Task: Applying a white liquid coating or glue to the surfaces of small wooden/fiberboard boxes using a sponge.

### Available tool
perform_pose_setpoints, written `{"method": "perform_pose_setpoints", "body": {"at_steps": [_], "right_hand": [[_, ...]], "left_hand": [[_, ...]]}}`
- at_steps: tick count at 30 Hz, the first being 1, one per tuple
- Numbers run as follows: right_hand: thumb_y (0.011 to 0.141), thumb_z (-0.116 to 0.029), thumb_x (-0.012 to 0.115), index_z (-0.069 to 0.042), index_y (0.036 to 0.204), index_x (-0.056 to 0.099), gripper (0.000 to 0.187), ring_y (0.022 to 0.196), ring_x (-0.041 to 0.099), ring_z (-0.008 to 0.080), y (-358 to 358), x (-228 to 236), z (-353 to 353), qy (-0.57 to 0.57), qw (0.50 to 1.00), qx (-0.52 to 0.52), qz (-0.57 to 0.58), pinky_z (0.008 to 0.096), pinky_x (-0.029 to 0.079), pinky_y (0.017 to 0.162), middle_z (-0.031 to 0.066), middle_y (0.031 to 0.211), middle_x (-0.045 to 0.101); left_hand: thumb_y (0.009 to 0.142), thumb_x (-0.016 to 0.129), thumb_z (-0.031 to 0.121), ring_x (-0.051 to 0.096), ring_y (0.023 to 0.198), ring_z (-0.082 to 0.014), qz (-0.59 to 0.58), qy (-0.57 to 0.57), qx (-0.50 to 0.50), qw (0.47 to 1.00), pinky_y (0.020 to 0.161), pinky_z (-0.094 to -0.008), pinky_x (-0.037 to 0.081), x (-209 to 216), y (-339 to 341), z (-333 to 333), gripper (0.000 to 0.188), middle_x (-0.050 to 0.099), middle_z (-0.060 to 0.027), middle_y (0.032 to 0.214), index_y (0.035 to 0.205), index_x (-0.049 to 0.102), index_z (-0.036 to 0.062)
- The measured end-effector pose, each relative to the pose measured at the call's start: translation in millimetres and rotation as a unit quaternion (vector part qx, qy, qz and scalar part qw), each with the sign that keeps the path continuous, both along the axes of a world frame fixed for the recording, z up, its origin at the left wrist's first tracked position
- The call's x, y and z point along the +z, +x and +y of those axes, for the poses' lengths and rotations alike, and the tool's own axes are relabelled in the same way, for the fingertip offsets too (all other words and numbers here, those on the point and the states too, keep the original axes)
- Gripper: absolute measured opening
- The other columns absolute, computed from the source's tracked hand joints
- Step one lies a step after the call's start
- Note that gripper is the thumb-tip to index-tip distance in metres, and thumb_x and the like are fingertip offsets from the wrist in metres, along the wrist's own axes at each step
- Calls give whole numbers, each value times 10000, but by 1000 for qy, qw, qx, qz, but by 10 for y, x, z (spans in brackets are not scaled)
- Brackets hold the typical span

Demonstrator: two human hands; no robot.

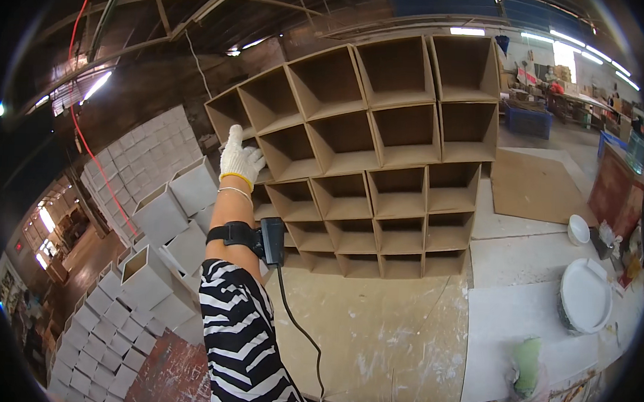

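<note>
Left hand (pixel 240 158) gloved white, touching brown cardboard grid (pixel 381 157), open square cells

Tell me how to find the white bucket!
Start at the big brown grid of open box holes on the table. Go right, past its edge, to the pale boards. The bucket is the biggest round white thing there, far larger than the little white bowl just above it.
</note>
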State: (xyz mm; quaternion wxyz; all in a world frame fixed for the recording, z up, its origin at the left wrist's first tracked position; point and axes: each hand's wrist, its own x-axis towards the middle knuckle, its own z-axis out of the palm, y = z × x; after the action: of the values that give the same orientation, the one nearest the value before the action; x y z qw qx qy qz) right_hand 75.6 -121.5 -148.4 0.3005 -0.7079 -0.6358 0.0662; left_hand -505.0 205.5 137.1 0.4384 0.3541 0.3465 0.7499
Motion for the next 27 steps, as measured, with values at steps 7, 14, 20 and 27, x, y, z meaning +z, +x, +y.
{"method": "perform_pose_setpoints", "body": {"at_steps": [7, 14, 20, 27], "right_hand": [[807, -154, 598, -42, 955, 627, 187, 704, 603, 225, 338, -566, 67, -40, 997, 7, 62, 310, 488, 648, 80, 799, 638], [838, -172, 582, -61, 1004, 617, 202, 795, 607, 227, 185, -161, 2, -106, 988, 32, -106, 324, 489, 672, 65, 905, 648], [802, -158, 648, -49, 1130, 609, 348, 921, 607, 272, 553, -670, -138, -14, 980, 78, 181, 353, 492, 817, 127, 1023, 646], [861, -137, 633, -27, 1208, 575, 368, 949, 612, 175, 385, -331, 11, -2, 985, 101, 141, 316, 492, 841, 68, 1045, 651]], "left_hand": [[876, 597, 378, 511, 1140, -315, 135, 74, 87, 984, 937, -403, 450, 55, -36, 309, 501, 521, -186, 1279, 1268, 531, 74], [821, 629, 313, 538, 641, -205, 159, 170, 193, 953, 551, -360, 455, 407, -305, 116, 230, 593, -49, 795, 881, 632, 91], [757, 506, -117, 608, 1043, -238, 611, 189, 392, 661, 908, -326, 486, 825, -369, -794, 516, 626, -149, 1152, 1257, 503, 16], [867, 538, -51, 589, 1017, -162, 378, 184, 216, 881, 864, -282, 488, 476, -37, -2018, 444, 595, -85, 1146, 1300, 461, 4]]}}
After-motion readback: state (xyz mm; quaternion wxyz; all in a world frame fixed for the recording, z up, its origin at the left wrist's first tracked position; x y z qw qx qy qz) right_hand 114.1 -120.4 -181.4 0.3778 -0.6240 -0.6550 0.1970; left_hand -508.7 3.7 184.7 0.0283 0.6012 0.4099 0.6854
